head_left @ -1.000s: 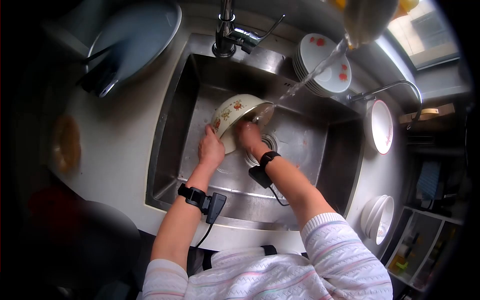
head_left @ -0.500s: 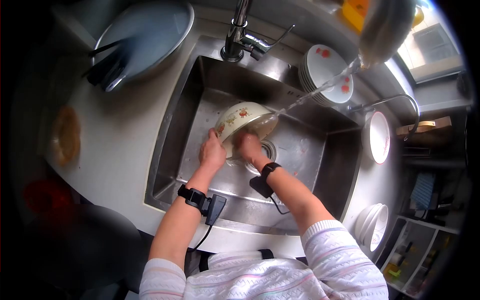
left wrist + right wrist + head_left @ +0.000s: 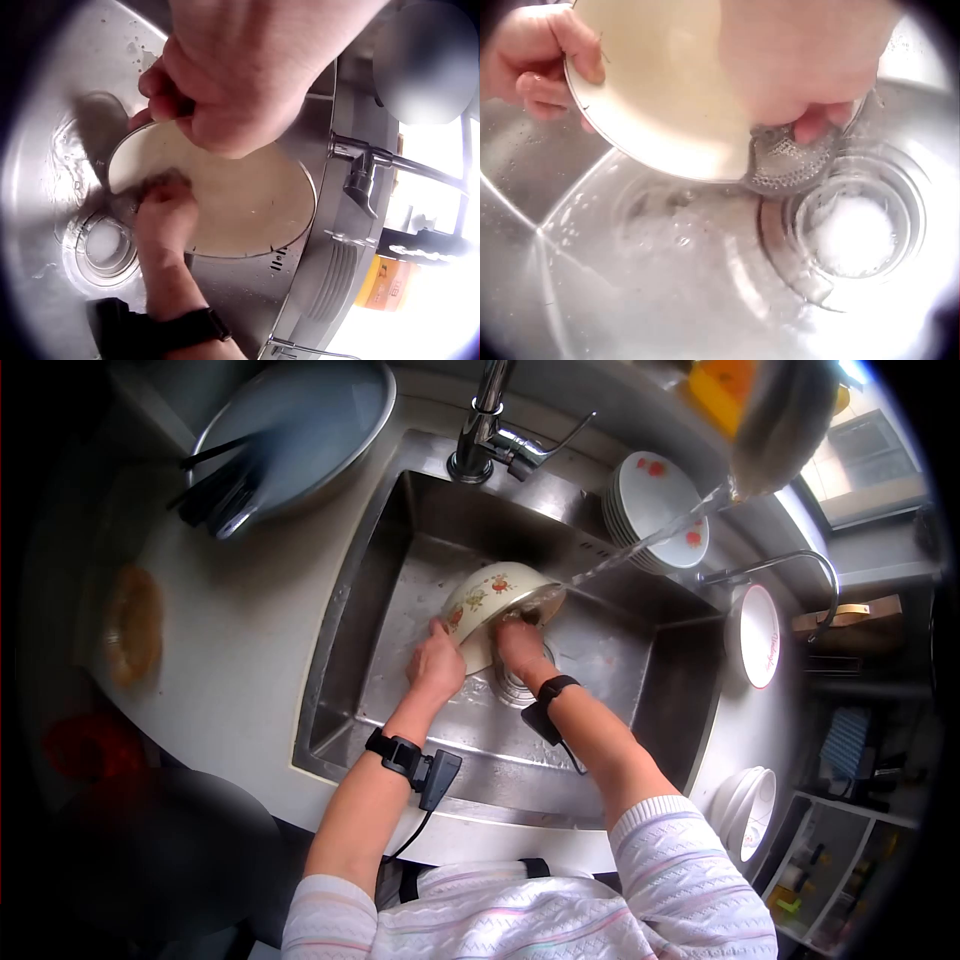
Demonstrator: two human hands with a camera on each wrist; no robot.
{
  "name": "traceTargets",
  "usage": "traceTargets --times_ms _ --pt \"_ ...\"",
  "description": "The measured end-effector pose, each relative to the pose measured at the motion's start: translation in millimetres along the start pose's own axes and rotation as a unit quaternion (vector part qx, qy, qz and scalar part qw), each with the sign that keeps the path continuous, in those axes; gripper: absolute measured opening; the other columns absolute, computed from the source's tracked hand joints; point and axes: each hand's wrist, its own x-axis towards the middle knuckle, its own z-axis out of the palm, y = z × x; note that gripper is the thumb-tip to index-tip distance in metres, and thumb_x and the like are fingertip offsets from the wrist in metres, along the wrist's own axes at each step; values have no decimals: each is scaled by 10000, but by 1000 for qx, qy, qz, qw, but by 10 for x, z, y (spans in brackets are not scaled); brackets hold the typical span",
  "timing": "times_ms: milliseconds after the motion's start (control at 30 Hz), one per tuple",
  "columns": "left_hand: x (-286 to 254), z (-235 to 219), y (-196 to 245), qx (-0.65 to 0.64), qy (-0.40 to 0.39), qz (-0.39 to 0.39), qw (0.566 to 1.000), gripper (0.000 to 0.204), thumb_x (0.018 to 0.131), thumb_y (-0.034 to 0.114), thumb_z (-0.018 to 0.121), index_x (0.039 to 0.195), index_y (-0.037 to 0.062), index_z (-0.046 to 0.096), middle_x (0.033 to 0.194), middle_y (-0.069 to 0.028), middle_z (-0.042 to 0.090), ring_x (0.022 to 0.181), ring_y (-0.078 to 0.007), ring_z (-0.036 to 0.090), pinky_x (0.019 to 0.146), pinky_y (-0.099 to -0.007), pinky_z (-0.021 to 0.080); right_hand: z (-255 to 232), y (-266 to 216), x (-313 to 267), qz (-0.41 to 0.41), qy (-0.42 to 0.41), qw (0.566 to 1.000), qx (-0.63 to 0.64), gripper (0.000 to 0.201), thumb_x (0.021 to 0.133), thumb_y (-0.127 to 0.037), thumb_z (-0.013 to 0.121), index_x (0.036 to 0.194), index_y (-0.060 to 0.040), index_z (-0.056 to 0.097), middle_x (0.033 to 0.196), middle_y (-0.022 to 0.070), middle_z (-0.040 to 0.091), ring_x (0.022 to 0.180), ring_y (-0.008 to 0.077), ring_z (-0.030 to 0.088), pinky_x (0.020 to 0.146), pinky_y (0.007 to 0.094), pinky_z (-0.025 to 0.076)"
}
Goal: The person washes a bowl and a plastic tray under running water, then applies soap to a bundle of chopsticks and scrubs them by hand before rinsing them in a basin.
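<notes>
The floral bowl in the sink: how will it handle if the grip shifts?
Probably slippery: water streams onto the floral bowl and its glaze shines wet. It looks like ceramic, so likely stiff, fairly heavy and breakable against the steel sink. Held tilted by the left hand at the rim, it may swing as the right hand scrubs.

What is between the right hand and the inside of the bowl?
A grey mesh scrubbing cloth: the right hand grips it against the inside of the bowl. The right wrist view shows this best.
</notes>
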Motion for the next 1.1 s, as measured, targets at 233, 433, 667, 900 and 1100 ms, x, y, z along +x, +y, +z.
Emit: traceTargets --times_ms 233,433,667,900,1100 --pt "-54 -71 74 -27 -3 -15 1000 397 754 77 448 1147 94 397 986 -219 579 944 -410 534 806 -474 421 193 -539 -239 20 24 954 297 127 746 -122 517 837 -68 587 826 192 587 770 364 574 679 451 467" --pt "146 144 -125 -82 4 -29 996 410 718 27 444 1126 -7 428 958 -241 580 846 -371 591 677 -413 508 -220 -128 13 -53 10 995 -80 226 754 -80 471 973 -89 525 917 151 581 889 331 540 755 428 428" --pt "87 -14 -85 -51 33 -19 998 374 744 89 444 1111 12 448 1028 -250 554 1007 -415 499 855 -440 403 -51 -576 -238 -165 -183 942 230 588 650 -51 533 1218 -4 391 1318 209 326 1226 330 325 984 433 303" --pt "62 -216 41 -189 -71 -97 975 306 734 68 425 1016 -16 508 845 -214 610 623 -300 629 478 -403 478 -436 -92 -310 -206 -31 962 -178 388 807 -130 387 1167 2 439 1276 166 402 1223 297 331 997 417 258" --pt "56 -239 29 -181 -6 -64 981 341 731 61 437 1058 -16 494 759 -184 606 448 -241 575 352 -336 442 -254 -693 -462 -158 -56 981 96 376 688 2 487 1064 18 481 1097 221 500 1060 330 474 909 370 380"
